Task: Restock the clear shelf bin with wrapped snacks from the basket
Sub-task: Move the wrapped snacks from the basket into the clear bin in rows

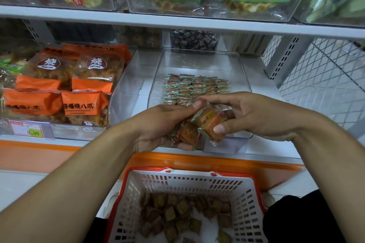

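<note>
Both hands meet just over the front lip of the clear shelf bin: the left hand is curled round a bunch of wrapped snacks, the right hand pinches one snack between thumb and fingers. Inside the bin, neat rows of the same snacks cover the floor. It sits on a white shelf with an orange edge. Left of it, orange bags fill another bin, with a price tag below. Underneath, a white basket with a red rim holds loose snacks. Wire mesh closes the right side.

"9.90" on price tag; "烧" and "烧八爪" on orange snack bags.
</note>
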`<state>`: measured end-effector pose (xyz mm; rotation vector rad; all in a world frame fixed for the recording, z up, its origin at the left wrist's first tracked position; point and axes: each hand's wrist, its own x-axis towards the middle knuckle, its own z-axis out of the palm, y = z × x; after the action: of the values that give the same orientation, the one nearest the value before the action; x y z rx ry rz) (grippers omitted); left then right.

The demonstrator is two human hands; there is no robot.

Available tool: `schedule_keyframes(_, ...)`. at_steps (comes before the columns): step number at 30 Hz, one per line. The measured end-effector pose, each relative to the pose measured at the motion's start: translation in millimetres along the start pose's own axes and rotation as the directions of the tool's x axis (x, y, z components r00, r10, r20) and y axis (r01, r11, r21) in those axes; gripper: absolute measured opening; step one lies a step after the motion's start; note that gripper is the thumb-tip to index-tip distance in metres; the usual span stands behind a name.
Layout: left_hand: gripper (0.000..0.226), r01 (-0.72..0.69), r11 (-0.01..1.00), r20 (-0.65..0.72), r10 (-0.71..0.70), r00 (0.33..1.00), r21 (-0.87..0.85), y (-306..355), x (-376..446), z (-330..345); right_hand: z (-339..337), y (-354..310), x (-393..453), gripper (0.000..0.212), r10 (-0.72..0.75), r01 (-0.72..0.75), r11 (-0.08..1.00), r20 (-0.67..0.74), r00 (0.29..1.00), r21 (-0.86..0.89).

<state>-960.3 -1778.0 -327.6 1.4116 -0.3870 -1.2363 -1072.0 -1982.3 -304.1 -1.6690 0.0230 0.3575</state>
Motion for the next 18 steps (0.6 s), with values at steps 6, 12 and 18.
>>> schedule_keyframes(6, 0.050, -0.117, 0.983, -0.049, 0.111, 0.993, -0.141, 2.8, 0.7, 4.6, 5.9, 0.0, 5.7, 0.069, -0.087, 0.095, 0.995, -0.184, 0.979, 0.040)
schedule_keyframes(12, 0.048, -0.307, 0.887, -0.192, 0.254, 0.948, -0.346, -0.8, 4.9, 10.0, 23.8, 4.0, 16.4, 0.059, -0.059, 0.254, 0.914, -0.516, 0.855, 0.316)
schedule_keyframes(18, 0.035, -0.391, 0.870, -0.222, 0.335, 0.916, -0.300, -5.6, 7.2, 10.2, 40.4, 5.9, 17.5, 0.046, 0.050, 0.228, 0.806, -0.447, 0.893, 0.546)
